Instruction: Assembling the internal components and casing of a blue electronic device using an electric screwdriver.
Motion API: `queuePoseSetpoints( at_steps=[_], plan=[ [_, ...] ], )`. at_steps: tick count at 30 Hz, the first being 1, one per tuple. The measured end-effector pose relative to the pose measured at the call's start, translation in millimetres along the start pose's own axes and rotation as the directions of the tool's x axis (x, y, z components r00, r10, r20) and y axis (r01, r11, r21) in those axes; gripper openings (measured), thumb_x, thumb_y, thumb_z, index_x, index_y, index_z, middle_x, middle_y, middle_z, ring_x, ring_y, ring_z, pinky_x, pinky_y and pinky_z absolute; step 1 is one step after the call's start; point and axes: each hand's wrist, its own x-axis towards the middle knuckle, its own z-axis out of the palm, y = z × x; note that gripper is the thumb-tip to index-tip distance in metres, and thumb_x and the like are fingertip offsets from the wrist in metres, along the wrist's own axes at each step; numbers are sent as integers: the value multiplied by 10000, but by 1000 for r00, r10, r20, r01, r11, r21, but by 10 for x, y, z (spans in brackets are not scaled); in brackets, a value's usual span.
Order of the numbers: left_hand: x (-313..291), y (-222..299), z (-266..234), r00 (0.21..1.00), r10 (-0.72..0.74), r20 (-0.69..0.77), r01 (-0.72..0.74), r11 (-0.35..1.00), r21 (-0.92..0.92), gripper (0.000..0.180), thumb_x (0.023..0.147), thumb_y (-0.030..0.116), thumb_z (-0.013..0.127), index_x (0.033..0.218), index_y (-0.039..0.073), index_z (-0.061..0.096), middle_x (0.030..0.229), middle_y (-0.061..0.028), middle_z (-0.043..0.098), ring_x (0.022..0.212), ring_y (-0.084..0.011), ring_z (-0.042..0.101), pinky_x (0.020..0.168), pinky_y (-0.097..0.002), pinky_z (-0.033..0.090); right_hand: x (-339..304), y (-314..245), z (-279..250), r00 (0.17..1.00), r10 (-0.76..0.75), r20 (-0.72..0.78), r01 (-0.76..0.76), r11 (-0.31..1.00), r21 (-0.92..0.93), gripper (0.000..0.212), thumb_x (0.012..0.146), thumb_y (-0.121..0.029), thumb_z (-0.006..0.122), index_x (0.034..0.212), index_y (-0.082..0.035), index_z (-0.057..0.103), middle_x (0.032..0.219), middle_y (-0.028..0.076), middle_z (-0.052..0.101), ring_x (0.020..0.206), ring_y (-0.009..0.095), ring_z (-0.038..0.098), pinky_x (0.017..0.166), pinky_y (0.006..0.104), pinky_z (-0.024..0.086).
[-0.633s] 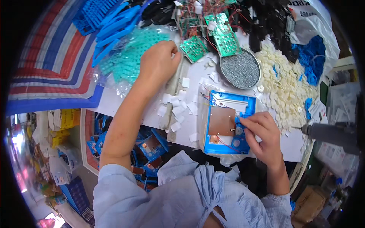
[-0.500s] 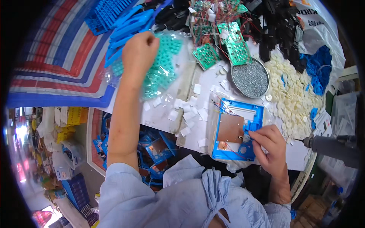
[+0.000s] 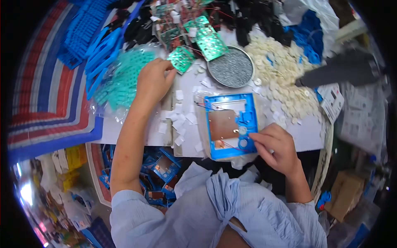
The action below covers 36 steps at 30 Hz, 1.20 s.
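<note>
My left hand point(image 3: 155, 80) reaches to the left edge of a small green circuit board point(image 3: 181, 60), its thumb and fingers apart. Fingertips meet or nearly meet the board; whether they touch cannot be made out. A blue plastic case point(image 3: 230, 155) lies on the table before me, with a brown plate point(image 3: 223, 125), thin wires and a whitish round piece point(image 3: 242, 130) inside. My right hand point(image 3: 276, 148) pinches the case's right edge between thumb and forefinger. Beyond the first board lies a larger green circuit board point(image 3: 209, 39).
A round tin point(image 3: 230, 86) of small metal pieces stands behind the case. Cream discs point(image 3: 285, 70) are heaped right of it. Bagged turquoise pieces point(image 3: 122, 78) lie left, white squares point(image 3: 178, 124) mid-table. A dark power tool point(image 3: 339, 70) juts in from the right.
My left hand has moved from the blue parts and turquoise bag to the small circuit board. My right hand stays at the case. The whole view has shifted, moving the table leftward in it.
</note>
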Motion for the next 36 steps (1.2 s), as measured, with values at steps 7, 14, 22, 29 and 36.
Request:
queuePoseSetpoints(
  at_steps=[7, 14, 22, 29, 36],
  plan=[
    [-86, -202, -179, 947, 64, -314, -55, 998, 36, 88, 839, 175, 721, 848, 88, 727, 970, -83, 692, 988, -303, 623, 855, -447, 457, -470, -104, -214, 974, 196, -118, -207, 974, -90, 223, 809, 11, 721, 1026, -35, 745, 855, 111, 692, 765, 298, 635, 670, 373, 499],
    [33, -929, -757, 790, -67, -610, 263, 935, 237, 204, 813, 254, 764, 946, 107, 717, 1114, -75, 673, 1084, -309, 592, 920, -466, 441, -356, -148, -237, 968, 202, -150, -208, 978, -29, 202, 807, 28, 715, 1004, -3, 746, 836, 128, 685, 755, 299, 637, 662, 374, 498],
    [579, -1490, -1106, 937, -235, -258, 323, 863, 388, 414, 787, 383, 797, 1089, 108, 731, 1182, -106, 698, 1165, -345, 595, 984, -509, 472, -255, -160, -170, 980, 155, -121, -156, 988, 4, 197, 808, 38, 711, 997, -3, 749, 819, 128, 676, 748, 294, 630, 671, 381, 501],
    [450, -1340, -905, 900, -122, -417, 318, 840, 439, 562, 806, 344, 781, 1272, 59, 650, 1338, -190, 606, 1241, -391, 545, 1043, -529, 435, -418, -39, -258, 967, 226, -115, -226, 974, 13, 186, 804, 24, 720, 985, -11, 745, 835, 125, 676, 756, 302, 630, 682, 383, 506],
    [-472, -210, -885, 886, 69, -459, 69, 958, 277, 558, 860, 237, 765, 1347, 26, 591, 1392, -217, 543, 1307, -392, 479, 1094, -498, 366, -578, 58, -398, 943, 306, -131, -309, 951, -6, 234, 808, -4, 731, 1038, -43, 749, 854, 120, 676, 753, 296, 636, 671, 373, 516]
  ],
)
